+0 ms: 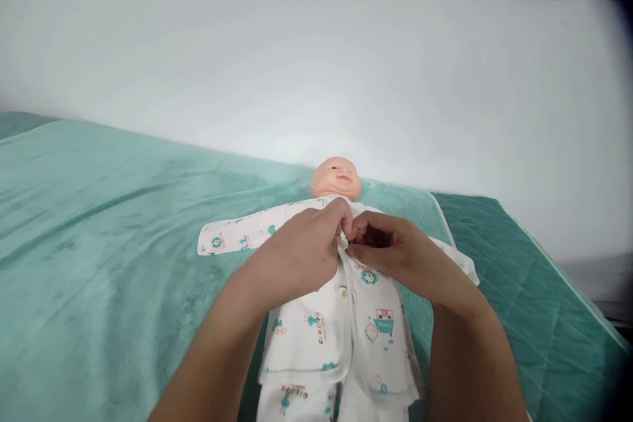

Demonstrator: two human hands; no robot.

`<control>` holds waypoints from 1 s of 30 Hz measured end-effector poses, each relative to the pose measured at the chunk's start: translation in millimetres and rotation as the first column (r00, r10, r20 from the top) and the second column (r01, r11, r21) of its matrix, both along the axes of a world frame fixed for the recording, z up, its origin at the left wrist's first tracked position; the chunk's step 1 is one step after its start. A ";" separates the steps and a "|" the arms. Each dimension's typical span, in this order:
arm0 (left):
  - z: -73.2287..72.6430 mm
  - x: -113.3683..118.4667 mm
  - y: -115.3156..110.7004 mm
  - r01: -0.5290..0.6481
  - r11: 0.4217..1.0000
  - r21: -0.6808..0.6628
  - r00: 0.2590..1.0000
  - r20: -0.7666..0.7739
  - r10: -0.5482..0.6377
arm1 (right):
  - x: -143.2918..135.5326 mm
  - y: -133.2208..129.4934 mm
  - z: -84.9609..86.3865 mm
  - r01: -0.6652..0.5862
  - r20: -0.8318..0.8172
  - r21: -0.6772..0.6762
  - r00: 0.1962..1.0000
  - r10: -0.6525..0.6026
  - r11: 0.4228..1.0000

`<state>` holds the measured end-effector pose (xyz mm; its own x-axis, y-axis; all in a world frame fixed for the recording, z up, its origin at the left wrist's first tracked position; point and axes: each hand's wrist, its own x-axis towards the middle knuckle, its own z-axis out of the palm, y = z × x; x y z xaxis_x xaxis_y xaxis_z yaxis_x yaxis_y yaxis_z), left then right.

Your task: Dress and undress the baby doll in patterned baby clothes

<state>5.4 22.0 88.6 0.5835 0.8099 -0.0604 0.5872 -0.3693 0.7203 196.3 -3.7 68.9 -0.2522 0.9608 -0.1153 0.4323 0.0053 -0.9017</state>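
A baby doll (337, 178) lies on its back, dressed in a white printed baby shirt (306, 333) with its sleeves spread to both sides. At the upper chest my left hand (316, 244) pinches the shirt's front edge by a small pale button (343, 244). My right hand (395, 250) meets it from the other side, thumb and fingers closed on the opposite front edge. The fingertips partly hide the cloth between them. Lower on the front, another pale button (343, 291) shows. Matching white printed trousers (291, 402) cover the doll's legs below the shirt hem.
A soft green blanket (123, 244) with shallow folds lies under the doll. To the right is a darker green quilted cover (509, 277) with a pale edge. Behind the doll's head rises a white wall (297, 66).
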 end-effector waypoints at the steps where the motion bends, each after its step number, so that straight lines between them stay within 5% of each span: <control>1: -0.2 -0.5 1.1 0.002 1.000 -0.022 1.000 0.023 -0.002 | 0.9 0.3 -0.7 -0.004 -0.001 -0.004 1.000 0.004 1.000; 30: 8.8 -15.0 7.9 0.062 0.982 -0.180 0.998 0.009 -0.062 | 8.6 -3.5 4.4 -0.022 0.086 -0.009 0.996 0.023 1.000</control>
